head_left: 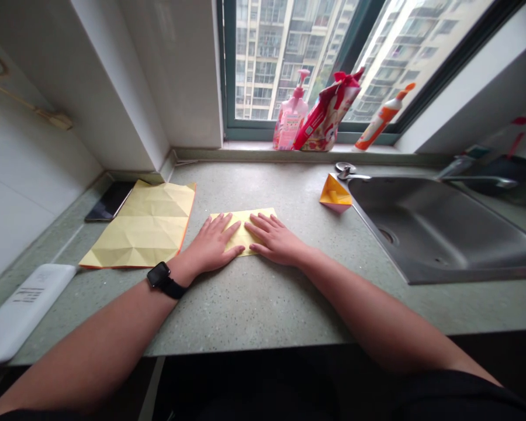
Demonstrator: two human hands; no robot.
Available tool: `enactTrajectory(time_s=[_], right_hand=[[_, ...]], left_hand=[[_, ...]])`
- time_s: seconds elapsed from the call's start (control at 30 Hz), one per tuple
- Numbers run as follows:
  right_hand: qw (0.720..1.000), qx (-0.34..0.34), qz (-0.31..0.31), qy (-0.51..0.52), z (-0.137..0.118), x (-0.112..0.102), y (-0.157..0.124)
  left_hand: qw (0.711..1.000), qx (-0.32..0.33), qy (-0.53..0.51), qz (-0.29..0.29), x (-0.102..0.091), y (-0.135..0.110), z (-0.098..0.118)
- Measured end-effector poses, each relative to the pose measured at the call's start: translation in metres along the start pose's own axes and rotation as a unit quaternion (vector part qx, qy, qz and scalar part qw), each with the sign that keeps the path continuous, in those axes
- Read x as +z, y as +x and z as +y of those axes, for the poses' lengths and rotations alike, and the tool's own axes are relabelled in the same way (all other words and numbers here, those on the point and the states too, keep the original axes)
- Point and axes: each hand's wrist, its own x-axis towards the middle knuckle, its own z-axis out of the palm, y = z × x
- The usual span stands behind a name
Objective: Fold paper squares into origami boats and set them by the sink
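A pale yellow sheet of folded paper lies flat on the speckled counter in front of me. My left hand rests on its left part, fingers spread and palm down. On its right part lies my right hand, also flat with the fingers apart. Both hands cover much of the sheet, so its folds are partly hidden. Left of it is a larger creased yellow paper with an orange edge. A small folded orange-and-yellow paper shape stands to the right, near the sink corner.
A phone lies partly under the larger paper, and a white oblong device sits at the left front. The steel sink is on the right. A pink pump bottle, a red pouch and an orange-and-white bottle stand on the windowsill.
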Motion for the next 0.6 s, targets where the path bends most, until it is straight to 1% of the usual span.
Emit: enactTrajectory(time_s=[0.2,0.37,0.43,0.6], right_hand=[[1.0,0.022,-0.004,-0.015,-0.002,0.0,0.003],[0.999,0.031,0.002,-0.014,-0.004,0.001,0.005],[0.999,0.03,0.007,-0.012,-0.004,0.002,0.005],[1.0,0.025,-0.009,-0.004,-0.002,0.0,0.005]], left_hand=[[1.0,-0.009,0.008,0.006,-0.001,0.003,-0.003],[0.999,0.04,-0.008,0.006,0.0,0.002,0.002],[0.999,0.049,-0.018,0.009,0.001,0.002,0.005],[1.0,0.026,-0.01,0.002,0.004,0.001,0.008]])
